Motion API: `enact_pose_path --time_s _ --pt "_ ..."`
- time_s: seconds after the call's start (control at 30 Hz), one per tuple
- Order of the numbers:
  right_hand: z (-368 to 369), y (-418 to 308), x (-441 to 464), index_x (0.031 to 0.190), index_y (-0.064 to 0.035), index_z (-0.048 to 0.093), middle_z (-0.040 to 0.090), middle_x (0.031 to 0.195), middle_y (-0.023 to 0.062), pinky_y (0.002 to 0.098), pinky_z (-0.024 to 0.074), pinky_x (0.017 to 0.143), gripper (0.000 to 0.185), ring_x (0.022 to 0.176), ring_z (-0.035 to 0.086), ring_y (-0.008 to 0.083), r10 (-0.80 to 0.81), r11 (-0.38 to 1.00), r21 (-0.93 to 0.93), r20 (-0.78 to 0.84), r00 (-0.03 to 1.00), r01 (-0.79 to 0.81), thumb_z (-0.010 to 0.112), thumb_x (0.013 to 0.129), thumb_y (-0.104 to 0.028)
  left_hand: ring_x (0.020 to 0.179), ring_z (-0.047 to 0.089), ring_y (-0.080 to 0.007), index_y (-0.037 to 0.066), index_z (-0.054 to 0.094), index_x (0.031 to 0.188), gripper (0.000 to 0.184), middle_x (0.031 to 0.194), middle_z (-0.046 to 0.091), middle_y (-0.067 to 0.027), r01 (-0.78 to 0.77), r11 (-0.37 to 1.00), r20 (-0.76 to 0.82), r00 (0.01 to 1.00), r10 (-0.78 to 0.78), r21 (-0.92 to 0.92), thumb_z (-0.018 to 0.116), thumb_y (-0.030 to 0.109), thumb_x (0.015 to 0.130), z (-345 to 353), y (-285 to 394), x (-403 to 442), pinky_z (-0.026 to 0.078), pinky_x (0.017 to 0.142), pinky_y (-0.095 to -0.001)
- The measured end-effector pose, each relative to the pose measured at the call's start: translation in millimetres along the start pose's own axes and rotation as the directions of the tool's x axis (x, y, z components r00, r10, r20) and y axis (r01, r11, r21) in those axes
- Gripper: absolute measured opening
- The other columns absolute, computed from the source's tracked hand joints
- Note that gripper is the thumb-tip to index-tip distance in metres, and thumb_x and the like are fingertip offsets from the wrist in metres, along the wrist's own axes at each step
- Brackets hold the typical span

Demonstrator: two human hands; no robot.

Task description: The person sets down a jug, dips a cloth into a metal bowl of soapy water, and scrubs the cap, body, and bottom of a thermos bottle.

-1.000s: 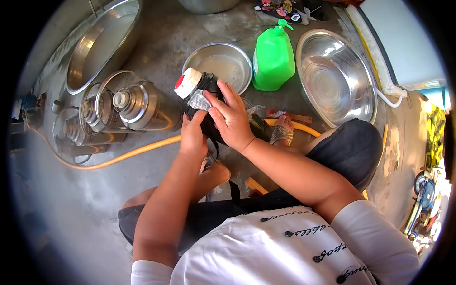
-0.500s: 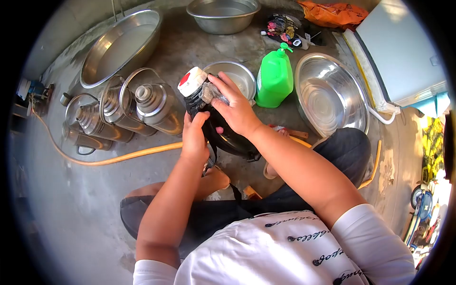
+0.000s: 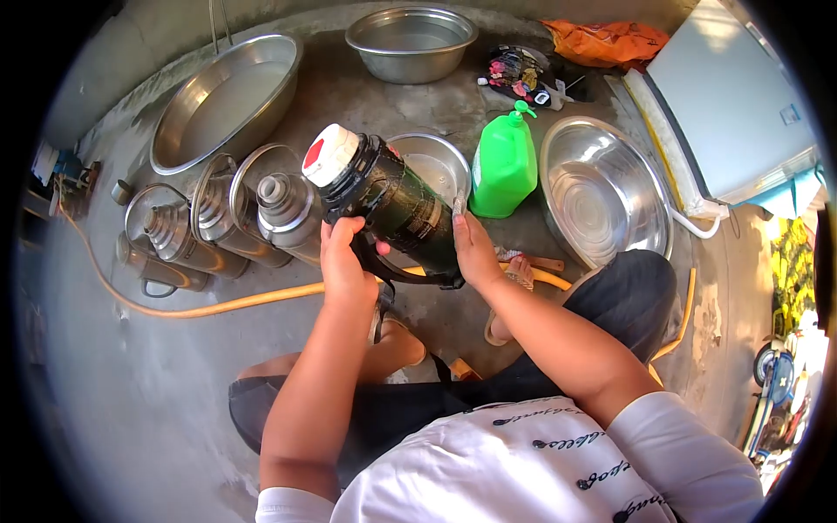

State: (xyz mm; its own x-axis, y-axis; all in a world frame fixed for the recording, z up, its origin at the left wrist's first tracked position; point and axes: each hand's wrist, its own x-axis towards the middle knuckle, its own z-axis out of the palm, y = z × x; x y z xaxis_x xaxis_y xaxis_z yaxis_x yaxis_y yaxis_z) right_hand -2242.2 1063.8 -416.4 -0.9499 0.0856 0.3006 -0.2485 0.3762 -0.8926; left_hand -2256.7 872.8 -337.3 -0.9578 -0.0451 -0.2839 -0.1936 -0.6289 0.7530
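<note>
A black thermos flask (image 3: 410, 209) with a white lid (image 3: 331, 155) marked red is tilted in front of me, lid up to the left. My left hand (image 3: 347, 266) grips its neck and handle side, the fingers partly hidden behind it. Against the lower right side of the flask, my right hand (image 3: 476, 253) holds a greyish scouring pad (image 3: 459, 204), mostly covered by the fingers. Behind the flask sits a small metal basin (image 3: 429, 150), partly hidden. A green pump bottle (image 3: 506, 166) stands just beyond my right hand.
Several metal vacuum jugs (image 3: 288, 209) stand at left. A tilted basin (image 3: 196, 96) holds cloudy water; another basin (image 3: 410, 63) is at the back. A large shiny basin (image 3: 606, 192) lies right. A yellow hose (image 3: 235, 303) crosses the floor near a wooden-handled brush (image 3: 545, 261).
My right hand has moved from the flask's neck down to its lower right side with the scouring pad. The flask has turned, showing more of its body; my left hand keeps its hold.
</note>
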Motion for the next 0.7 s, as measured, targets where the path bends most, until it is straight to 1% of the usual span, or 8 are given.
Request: enact_pose_path --time_s 0.1,0.27,0.33,0.4,0.43,0.47,0.57,0.7 --pt "25 -53 35 0.138 0.0015 0.048 0.051 0.137 0.026 0.0442 0.0361 0.108 0.045 0.126 0.048 0.0432 -0.223 0.975 -0.04 -0.145 0.964 0.22 0.036 0.106 -0.028 0.071 0.058 -0.019 0.007 0.051 0.11 0.027 0.096 0.061 -0.0074 -0.01 0.998 0.011 1.0 0.01 0.059 0.055 0.009 0.083 8 -8 -9 0.049 0.055 -0.0298" --pt "25 -77 64 0.134 -0.0034 0.055 0.058 0.134 0.0187 0.0425 0.0401 0.105 0.04 0.123 0.053 0.0381 -0.317 0.946 -0.128 -0.174 0.932 0.297 0.046 0.102 -0.025 0.067 0.053 -0.0183 0.006 0.051 0.108 0.025 0.092 0.061 -0.0082 0.167 0.974 -0.002 0.986 -0.169 -0.153 0.054 0.014 0.085 -1 -14 -2 0.046 0.059 -0.0312" --pt "9 -47 49 0.131 -0.0031 0.057 0.063 0.127 0.0188 0.0423 0.0419 0.104 0.04 0.12 0.056 0.0381 -0.058 0.988 -0.147 -0.034 0.998 0.052 0.041 0.103 -0.027 0.07 0.052 -0.018 0.008 0.051 0.11 0.027 0.096 0.06 -0.0076 0.13 0.982 -0.027 0.99 -0.135 -0.137 0.054 0.014 0.084 -7 -14 -3 0.045 0.059 -0.0302" --pt "-9 27 30 0.128 -0.0024 0.059 0.066 0.12 0.0188 0.0428 0.0429 0.102 0.044 0.118 0.058 0.0374 0.382 0.916 0.073 0.148 0.912 -0.395 0.032 0.105 -0.028 0.077 0.053 -0.018 0.009 0.051 0.111 0.029 0.102 0.059 -0.0068 0.055 0.996 0.041 0.998 -0.052 -0.066 0.054 0.013 0.083 -13 -11 4 0.045 0.06 -0.0303" --pt "-14 16 29 0.13 -0.0019 0.058 0.064 0.123 0.0198 0.0417 0.0418 0.103 0.049 0.121 0.056 0.037 0.42 0.906 -0.023 0.155 0.894 -0.422 0.026 0.106 -0.031 0.079 0.053 -0.018 0.01 0.051 0.113 0.031 0.106 0.058 -0.0062 0.051 0.997 0.059 0.997 -0.048 -0.049 0.054 0.013 0.082 -13 -10 4 0.046 0.061 -0.0298" --pt "3 -7 21 0.132 -0.0012 0.056 0.062 0.126 0.0213 0.04 0.0409 0.103 0.048 0.122 0.056 0.0373 0.312 0.946 0.108 -0.049 0.949 -0.305 0.028 0.106 -0.031 0.079 0.053 -0.018 0.01 0.051 0.113 0.031 0.106 0.058 -0.0062 0.074 0.997 0.066 0.995 -0.072 -0.031 0.054 0.013 0.082 -9 -12 2 0.046 0.061 -0.0298" --pt "9 -73 49 0.133 0.0021 0.054 0.059 0.13 0.0241 0.0361 0.0418 0.102 0.047 0.123 0.055 0.0375 0.029 0.952 0.307 -0.141 0.99 0.015 0.037 0.105 -0.032 0.079 0.053 -0.0182 0.01 0.05 0.116 0.034 0.106 0.058 -0.0062 0.048 0.995 0.064 0.996 -0.054 0.087 0.053 0.013 0.082 3 -13 -8 0.046 0.063 -0.0297" --pt "-26 -55 52 0.131 -0.0019 0.057 0.063 0.123 0.0235 0.0384 0.0444 0.099 0.045 0.117 0.06 0.0366 0.027 0.993 0.115 -0.015 1.0 -0.025 0.037 0.105 -0.033 0.072 0.051 -0.017 0.01 0.052 0.115 0.034 0.1 0.059 -0.006 0.044 0.999 0.119 0.992 -0.046 0.02 0.053 0.016 0.082 0 -15 -4 0.046 0.065 -0.0295"
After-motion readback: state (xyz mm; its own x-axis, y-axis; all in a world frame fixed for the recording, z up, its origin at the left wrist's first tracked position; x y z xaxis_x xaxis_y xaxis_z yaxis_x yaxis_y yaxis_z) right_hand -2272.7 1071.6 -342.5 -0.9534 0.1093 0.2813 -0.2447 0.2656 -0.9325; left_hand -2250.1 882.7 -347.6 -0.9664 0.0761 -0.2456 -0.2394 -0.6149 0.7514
